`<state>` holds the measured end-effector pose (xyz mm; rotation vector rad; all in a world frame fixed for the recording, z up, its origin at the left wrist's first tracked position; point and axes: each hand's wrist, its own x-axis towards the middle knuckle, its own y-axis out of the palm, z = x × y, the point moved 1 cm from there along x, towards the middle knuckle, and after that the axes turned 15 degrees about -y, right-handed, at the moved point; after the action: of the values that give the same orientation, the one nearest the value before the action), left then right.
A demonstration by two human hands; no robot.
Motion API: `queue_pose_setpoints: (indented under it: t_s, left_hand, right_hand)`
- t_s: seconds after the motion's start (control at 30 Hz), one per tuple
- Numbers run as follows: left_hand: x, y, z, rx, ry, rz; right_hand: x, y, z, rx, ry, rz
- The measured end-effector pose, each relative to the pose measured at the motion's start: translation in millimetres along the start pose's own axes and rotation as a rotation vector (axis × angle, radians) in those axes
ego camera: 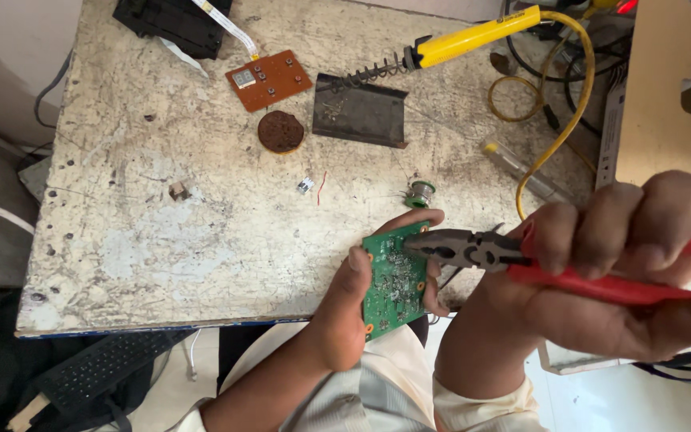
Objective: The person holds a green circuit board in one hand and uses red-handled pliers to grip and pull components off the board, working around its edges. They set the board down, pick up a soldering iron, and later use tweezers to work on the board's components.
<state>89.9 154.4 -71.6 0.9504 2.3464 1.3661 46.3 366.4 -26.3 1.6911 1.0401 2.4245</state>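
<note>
The worktable [161, 232] had a pale, worn top — stained, scratched and chipped along its near edge. Daylight fell evenly across it. A grey wall [9, 48] stood behind its left side, where a dark cable [48, 92] hung. Below the near edge lay a light floor [169, 388] and a black keyboard [101, 368] — set at a slant. A brown board [653, 96] leaned at the right.

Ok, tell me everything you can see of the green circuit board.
The green circuit board is small and roughly rectangular, its solder side up, dotted with silvery joints and orange-ringed corner holes. It is held tilted over the near edge of the worn table, gripped by the left hand, thumb on one edge, fingers behind. The nose of red-handled pliers, in the right hand, touches its upper part.
</note>
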Motion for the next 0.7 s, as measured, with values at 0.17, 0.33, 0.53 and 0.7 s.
queue_pose_setpoints:
  t_s: [0.17, 0.33, 0.53, 0.7]
  left_hand:
    - [0, 0, -1, -0.024, 0.008, 0.023]
    - [1, 0, 0, -0.027, 0.011, 0.016]
    - [1, -2, 1, -0.019, 0.027, 0.009]
    - [1, -2, 1, -0.037, 0.014, 0.015]
  right_hand:
    - [4, -1, -8, 0.043, -0.004, -0.051]
    - [5, 0, -10, 0.030, 0.022, -0.073]
    - [3, 0, -12, 0.091, 0.028, -0.059]
    - [4, -3, -13, 0.089, 0.034, -0.069]
